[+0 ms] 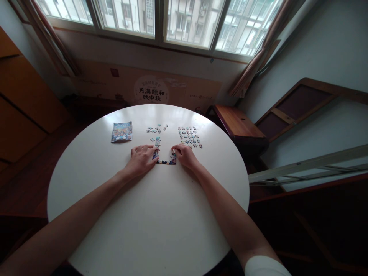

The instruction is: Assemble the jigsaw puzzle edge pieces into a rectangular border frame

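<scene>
Your left arm [86, 207] slants in from the lower left, the left hand [143, 157] palm-down near the frame's center. Your right arm [218, 195] rises from the lower right, the right hand [184, 154] curled inward, fingers bent.

We see a white table [152, 214], a picture [122, 132] patterned in blue and orange, a puzzle border [166, 162] in dark blue and yellow, an orange-brown cupboard [21, 96]

Home rm by looks: curtains [47, 38], barred window [159, 23] facing apt bldgs [189, 23], rnd table [149, 207], wd cabinet [20, 99].
</scene>
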### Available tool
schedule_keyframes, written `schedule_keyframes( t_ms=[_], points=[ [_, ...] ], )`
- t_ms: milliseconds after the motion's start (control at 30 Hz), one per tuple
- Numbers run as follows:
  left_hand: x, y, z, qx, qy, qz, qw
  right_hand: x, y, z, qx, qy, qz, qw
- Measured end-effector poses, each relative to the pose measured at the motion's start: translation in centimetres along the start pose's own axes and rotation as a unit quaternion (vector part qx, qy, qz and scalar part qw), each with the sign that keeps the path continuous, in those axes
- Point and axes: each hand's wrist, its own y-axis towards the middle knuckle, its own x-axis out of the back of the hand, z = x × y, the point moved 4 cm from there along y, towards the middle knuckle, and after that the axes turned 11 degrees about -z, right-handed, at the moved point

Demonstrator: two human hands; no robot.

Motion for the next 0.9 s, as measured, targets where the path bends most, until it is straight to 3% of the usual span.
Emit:
schedule_keyframes(
  t_ms=[900],
  points=[
    [-0.06, -0.08, 0.02, -0.003, -0.001, 0.003, 1.000, 0.09, -0.07, 0.08, 0.001, -0.002, -0.003, 1.000]
  ],
)
